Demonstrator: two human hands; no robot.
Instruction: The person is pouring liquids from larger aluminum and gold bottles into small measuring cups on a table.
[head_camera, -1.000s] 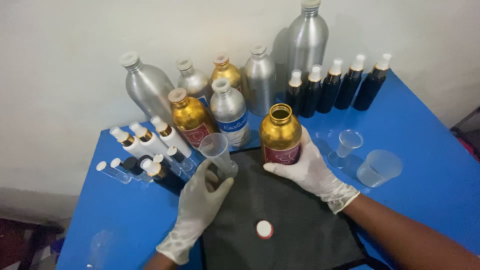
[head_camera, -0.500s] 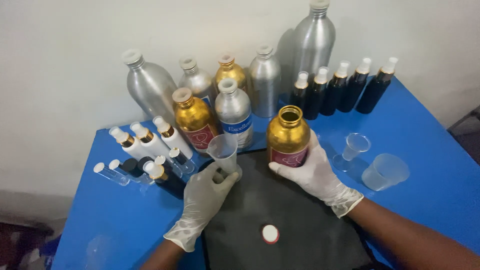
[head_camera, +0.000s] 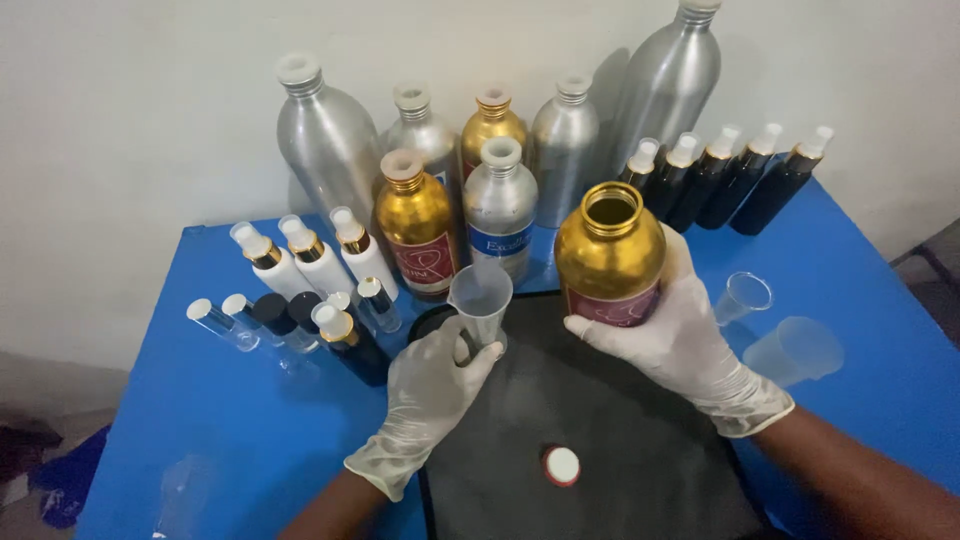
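Using the black mat (head_camera: 600, 450) as the landmark. Closest to the camera, a small red-and-white cap (head_camera: 561, 465) lies flat on the mat's near half, not touching either hand.

Further in, the left hand (head_camera: 430, 400) in a pale glove comes onto the mat's left edge and is wrapped around the base of a clear plastic measuring cup (head_camera: 481, 298), fingers curled snug, cup upright. The right hand (head_camera: 680, 335), gloved too, is closed around an open gold bottle (head_camera: 610, 255) with a dark red label, held above the mat's far right part, mouth up and uncapped, just beside the cup but not touching it.

Right of the mat, on the blue table (head_camera: 880, 330), are two clear cups (head_camera: 743, 296), the smaller one nearer the mat. Left of the mat sits a cluster of small spray bottles (head_camera: 310, 285), white, clear and dark ones.

Beyond the mat's far edge stand a capped gold bottle (head_camera: 416, 225) and a silver labelled bottle (head_camera: 500, 210), then tall silver bottles (head_camera: 330, 150) against the wall, plus a row of dark bottles (head_camera: 725, 180) with white pumps off to the far right.
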